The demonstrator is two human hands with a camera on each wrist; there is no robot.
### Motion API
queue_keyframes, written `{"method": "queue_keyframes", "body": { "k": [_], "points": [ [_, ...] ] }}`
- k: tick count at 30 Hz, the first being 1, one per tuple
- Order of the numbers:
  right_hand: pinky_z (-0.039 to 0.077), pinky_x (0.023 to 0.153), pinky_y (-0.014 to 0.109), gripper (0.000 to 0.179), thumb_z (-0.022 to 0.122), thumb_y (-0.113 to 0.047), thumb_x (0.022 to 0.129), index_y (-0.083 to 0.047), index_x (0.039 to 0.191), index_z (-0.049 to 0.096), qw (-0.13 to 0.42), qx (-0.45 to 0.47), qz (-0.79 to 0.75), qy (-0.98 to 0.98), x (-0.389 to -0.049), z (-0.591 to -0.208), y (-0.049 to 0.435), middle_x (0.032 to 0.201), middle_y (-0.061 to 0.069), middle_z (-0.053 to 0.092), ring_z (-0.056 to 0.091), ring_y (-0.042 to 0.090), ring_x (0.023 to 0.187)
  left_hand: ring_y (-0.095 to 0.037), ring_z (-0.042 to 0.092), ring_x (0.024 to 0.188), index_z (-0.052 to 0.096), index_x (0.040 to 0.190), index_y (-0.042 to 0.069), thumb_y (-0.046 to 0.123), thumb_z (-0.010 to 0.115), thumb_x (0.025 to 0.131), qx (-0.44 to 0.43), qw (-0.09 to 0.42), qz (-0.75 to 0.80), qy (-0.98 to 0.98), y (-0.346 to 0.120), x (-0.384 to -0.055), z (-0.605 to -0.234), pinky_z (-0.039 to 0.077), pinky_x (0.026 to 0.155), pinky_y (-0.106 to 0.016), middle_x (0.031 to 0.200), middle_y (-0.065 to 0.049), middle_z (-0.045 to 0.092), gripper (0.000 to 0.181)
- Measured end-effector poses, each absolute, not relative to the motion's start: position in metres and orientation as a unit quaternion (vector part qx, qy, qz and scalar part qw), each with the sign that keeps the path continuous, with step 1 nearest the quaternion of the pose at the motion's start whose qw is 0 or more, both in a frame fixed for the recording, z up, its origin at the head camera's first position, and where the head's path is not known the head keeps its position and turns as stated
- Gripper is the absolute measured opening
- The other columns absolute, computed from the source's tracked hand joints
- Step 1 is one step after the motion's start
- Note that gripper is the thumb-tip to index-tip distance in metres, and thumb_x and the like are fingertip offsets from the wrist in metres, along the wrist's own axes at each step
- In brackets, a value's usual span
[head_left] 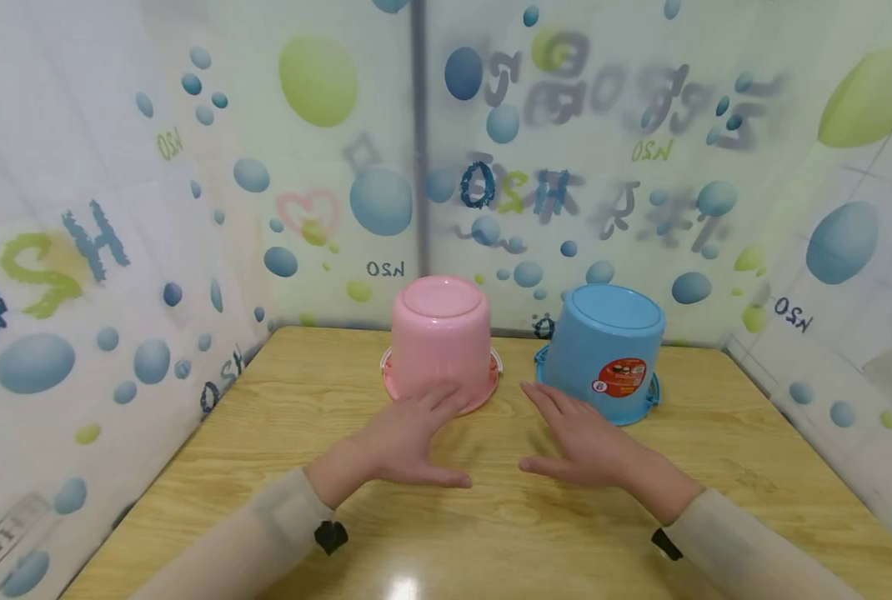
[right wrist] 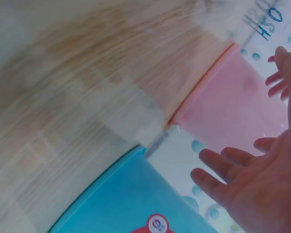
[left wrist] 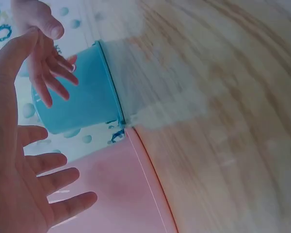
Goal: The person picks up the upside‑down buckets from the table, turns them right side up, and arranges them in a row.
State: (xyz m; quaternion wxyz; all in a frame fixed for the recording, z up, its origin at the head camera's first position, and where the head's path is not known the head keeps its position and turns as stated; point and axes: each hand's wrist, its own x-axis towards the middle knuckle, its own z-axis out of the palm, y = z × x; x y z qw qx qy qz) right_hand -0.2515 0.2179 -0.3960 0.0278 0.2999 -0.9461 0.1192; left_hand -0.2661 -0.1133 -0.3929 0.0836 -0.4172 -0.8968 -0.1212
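Observation:
Two buckets stand upside down toward the back of the wooden table. The pink bucket is on the left, its pale handle lying at the rim. On the right, the blue bucket carries a red oval label and has a blue handle. My left hand hovers in front of the pink bucket, fingers straight and thumb spread, overlapping its lower edge in the head view. In front of the blue bucket is my right hand, also with extended fingers and holding nothing. Both wrist views show the open palms, the left and the right.
The wooden table extends from the buckets toward me. Printed curtains with blue and green bubbles enclose its back and sides, close behind the buckets. A dark vertical pole shows at the back. Both sleeves have black bands at the wrists.

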Motion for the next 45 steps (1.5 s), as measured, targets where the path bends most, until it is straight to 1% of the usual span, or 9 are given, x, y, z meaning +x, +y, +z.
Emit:
{"method": "queue_keyframes", "body": {
  "k": [6,9,14,20,25,30,37,42,45],
  "points": [
    [0.045,0.123,0.068,0.111,0.073,-0.067,0.098,-0.014,0.177,0.015,-0.025,0.294,0.179,-0.939,-0.265,-0.392,0.202,0.177,0.024,0.033,0.045,0.049,0.157,-0.042,0.057,0.148,0.037,0.172,0.013,0.074,0.079,0.087,-0.39,0.071,-0.133,-0.908,-0.133,-0.269,-0.389,0.054,0.114,-0.064,0.176,-0.018,0.038,0.114],
    [0.043,0.125,0.066,0.112,0.074,-0.066,0.099,-0.014,0.178,0.013,-0.04,0.292,0.19,-0.936,-0.272,-0.391,0.192,0.178,0.024,0.03,0.041,0.048,0.16,-0.043,0.058,0.146,0.035,0.174,0.015,0.075,0.079,0.088,-0.369,0.062,-0.144,-0.916,-0.147,-0.271,-0.39,0.053,0.113,-0.066,0.178,-0.015,0.035,0.114],
    [0.039,0.128,0.066,0.112,0.075,-0.059,0.1,-0.013,0.178,0.01,-0.063,0.269,0.203,-0.939,-0.287,-0.391,0.18,0.178,0.025,0.027,0.036,0.047,0.162,-0.043,0.056,0.149,0.037,0.173,0.02,0.08,0.075,0.088,-0.331,0.057,-0.152,-0.93,-0.171,-0.277,-0.391,0.054,0.113,-0.065,0.178,-0.01,0.037,0.111],
    [0.036,0.129,0.067,0.115,0.076,-0.062,0.099,-0.021,0.179,0.004,-0.094,0.232,0.225,-0.942,-0.307,-0.395,0.172,0.181,0.022,0.021,0.032,0.045,0.165,-0.042,0.057,0.147,0.04,0.172,0.021,0.084,0.074,0.086,-0.27,0.039,-0.153,-0.95,-0.199,-0.288,-0.388,0.055,0.112,-0.064,0.168,-0.017,0.05,0.111],
    [0.028,0.133,0.067,0.118,0.076,-0.062,0.099,-0.023,0.179,-0.002,-0.11,0.215,0.241,-0.94,-0.323,-0.399,0.167,0.185,0.019,0.011,0.016,0.045,0.17,-0.047,0.056,0.147,0.04,0.172,0.015,0.085,0.073,0.085,-0.218,0.008,-0.158,-0.963,-0.217,-0.307,-0.389,0.052,0.114,-0.067,0.167,-0.023,0.049,0.116],
    [0.018,0.136,0.067,0.122,0.077,-0.063,0.098,-0.021,0.178,-0.005,-0.118,0.193,0.249,-0.942,-0.337,-0.403,0.163,0.186,0.017,0.006,0.003,0.046,0.172,-0.053,0.048,0.152,0.031,0.174,0.011,0.078,0.078,0.087,-0.198,-0.03,-0.189,-0.961,-0.225,-0.331,-0.395,0.046,0.119,-0.07,0.171,-0.029,0.039,0.119],
    [0.02,0.137,0.064,0.13,0.08,-0.064,0.094,-0.013,0.178,-0.005,-0.12,0.186,0.259,-0.94,-0.353,-0.411,0.158,0.185,0.019,0.008,0.01,0.044,0.172,-0.052,0.025,0.165,0.011,0.176,0.003,0.062,0.088,0.087,-0.222,-0.065,-0.241,-0.943,-0.222,-0.366,-0.414,0.028,0.133,-0.068,0.178,-0.031,0.026,0.131],
    [0.021,0.137,0.063,0.134,0.084,-0.062,0.092,-0.011,0.177,-0.005,-0.128,0.169,0.259,-0.942,-0.36,-0.412,0.153,0.184,0.021,0.012,0.013,0.043,0.171,-0.051,0.024,0.166,0.006,0.175,-0.001,0.063,0.09,0.085,-0.226,-0.074,-0.246,-0.94,-0.214,-0.385,-0.421,0.025,0.135,-0.066,0.179,-0.03,0.024,0.139],
    [0.021,0.137,0.063,0.135,0.085,-0.061,0.091,-0.012,0.178,-0.005,-0.132,0.157,0.26,-0.944,-0.363,-0.411,0.15,0.184,0.021,0.013,0.013,0.043,0.171,-0.051,0.025,0.166,-0.002,0.177,0.006,0.063,0.092,0.082,-0.223,-0.08,-0.255,-0.937,-0.21,-0.392,-0.422,0.025,0.135,-0.066,0.18,-0.029,0.021,0.145]
  ]
}}
